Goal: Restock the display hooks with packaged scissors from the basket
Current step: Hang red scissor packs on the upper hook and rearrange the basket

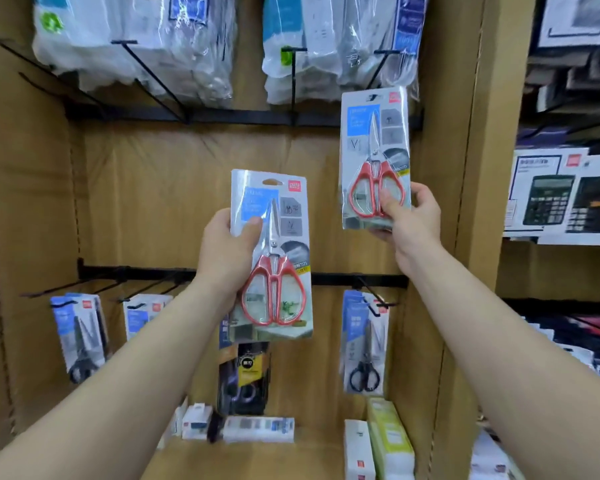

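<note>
Left hand (227,252) grips a red-handled scissors pack (272,254) upright in front of the cardboard display wall (153,188); right hand (411,216) pinches a second red scissors pack (374,157) by its lower edge, raised near the upper hook rail (239,116); black-handled scissors packs (362,341) hang on the lower hooks (374,296).

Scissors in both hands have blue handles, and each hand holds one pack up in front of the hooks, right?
Not quite: the handles are red, not blue, as the head view shows. The rest is right. The left hand grips the left pack and the right hand grips the right pack, both up in front of the hooks.
</note>
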Demonstrator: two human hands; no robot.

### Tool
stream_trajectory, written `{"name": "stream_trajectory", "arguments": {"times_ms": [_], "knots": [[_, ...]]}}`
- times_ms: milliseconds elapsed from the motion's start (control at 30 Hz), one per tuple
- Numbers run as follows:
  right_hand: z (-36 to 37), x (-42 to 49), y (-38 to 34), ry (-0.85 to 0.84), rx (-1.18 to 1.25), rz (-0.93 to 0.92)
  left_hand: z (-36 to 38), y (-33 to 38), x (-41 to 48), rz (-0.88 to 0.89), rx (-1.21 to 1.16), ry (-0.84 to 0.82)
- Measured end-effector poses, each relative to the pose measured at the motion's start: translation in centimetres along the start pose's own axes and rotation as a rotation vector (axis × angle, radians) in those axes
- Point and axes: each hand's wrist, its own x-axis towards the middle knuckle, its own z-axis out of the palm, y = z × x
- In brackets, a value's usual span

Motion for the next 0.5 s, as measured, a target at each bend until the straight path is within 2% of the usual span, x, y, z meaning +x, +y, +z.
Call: {"name": "stream_trajectory", "arguments": {"times_ms": [500], "knots": [[0.4, 4.1, -1.2, 0.016, -0.100, 0.005, 2.4, 0.0, 1.1, -0.001, -0.035, -0.003]]}}
